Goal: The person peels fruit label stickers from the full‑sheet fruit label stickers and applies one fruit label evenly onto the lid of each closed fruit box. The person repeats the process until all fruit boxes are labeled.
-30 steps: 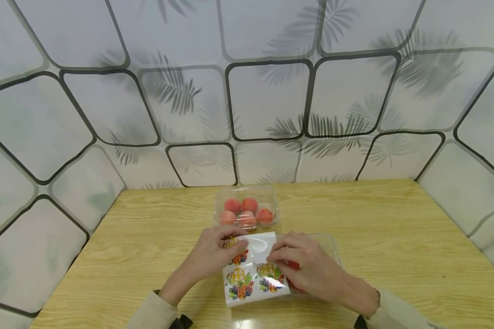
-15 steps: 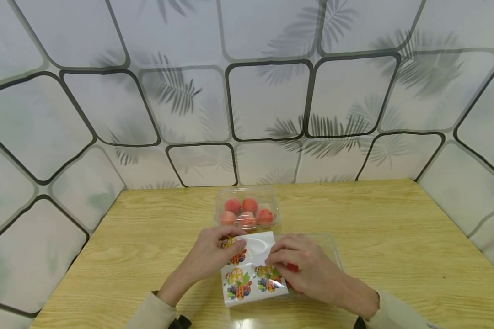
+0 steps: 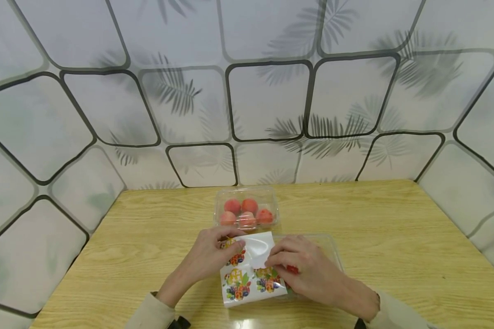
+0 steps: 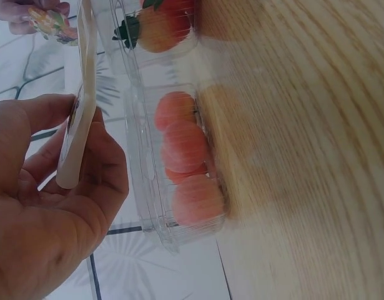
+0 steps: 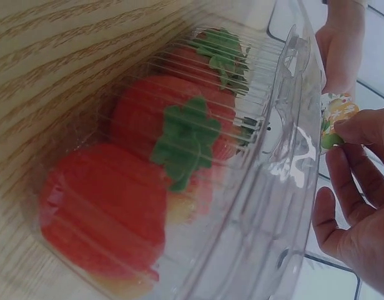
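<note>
White fruit-printed sheet (image 3: 251, 273) has shifted slightly left.

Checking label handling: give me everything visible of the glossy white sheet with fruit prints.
The glossy white sheet with colourful fruit prints looks rectangular, like thin sticker paper. Three prints show; the far right quarter is blank. It bends slightly, held above the yellow wood-grain table. The bare left hand pinches its far left edge; the bare right hand pinches at its right side. Whether anything is being peeled is unclear.

Two pale beige sleeves (image 3: 150, 314) show, a small black piece (image 3: 181, 322) beside each.
</note>
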Tool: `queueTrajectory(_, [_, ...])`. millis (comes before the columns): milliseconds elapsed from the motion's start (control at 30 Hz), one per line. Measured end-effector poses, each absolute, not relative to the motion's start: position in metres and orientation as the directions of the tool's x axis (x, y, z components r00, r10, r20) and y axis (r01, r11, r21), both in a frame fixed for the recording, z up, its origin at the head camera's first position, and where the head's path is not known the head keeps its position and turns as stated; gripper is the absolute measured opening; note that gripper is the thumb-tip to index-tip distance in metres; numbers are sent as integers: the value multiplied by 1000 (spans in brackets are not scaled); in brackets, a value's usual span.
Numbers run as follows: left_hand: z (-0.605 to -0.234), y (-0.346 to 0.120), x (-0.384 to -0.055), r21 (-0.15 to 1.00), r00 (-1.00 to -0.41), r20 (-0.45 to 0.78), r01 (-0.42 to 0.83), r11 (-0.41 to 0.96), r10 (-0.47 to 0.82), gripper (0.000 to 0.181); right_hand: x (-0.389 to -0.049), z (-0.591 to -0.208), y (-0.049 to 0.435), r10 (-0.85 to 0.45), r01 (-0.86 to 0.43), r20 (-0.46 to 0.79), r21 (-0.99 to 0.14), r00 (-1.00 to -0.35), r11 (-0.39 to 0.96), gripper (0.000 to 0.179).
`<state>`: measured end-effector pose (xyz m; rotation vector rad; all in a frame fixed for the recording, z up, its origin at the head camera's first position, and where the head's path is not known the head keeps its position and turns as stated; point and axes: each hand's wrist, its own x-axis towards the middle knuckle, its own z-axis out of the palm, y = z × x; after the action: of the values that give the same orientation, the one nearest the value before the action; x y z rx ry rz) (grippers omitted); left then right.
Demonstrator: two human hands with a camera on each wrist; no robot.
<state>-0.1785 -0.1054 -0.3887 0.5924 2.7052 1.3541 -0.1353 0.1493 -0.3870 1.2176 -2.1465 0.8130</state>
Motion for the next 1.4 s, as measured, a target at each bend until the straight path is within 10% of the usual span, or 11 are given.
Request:
queueTrajectory(767, [-390,-114,-177,785,-935,90,278,553,343,12,-132,-385,152,-526,-869,707,-277,-473,409,35])
queueTrajectory(1067, [-391,-135,-176,799,-924,76,281,532,375,15,-135,-381,163,-424,-818,700,-494,-576,295,36])
queueTrajectory(1400, [-391,-169,-178,785,-947,9,205,584,321,20,-130,-382,192,-283,-431,357,-862,-890,268,16])
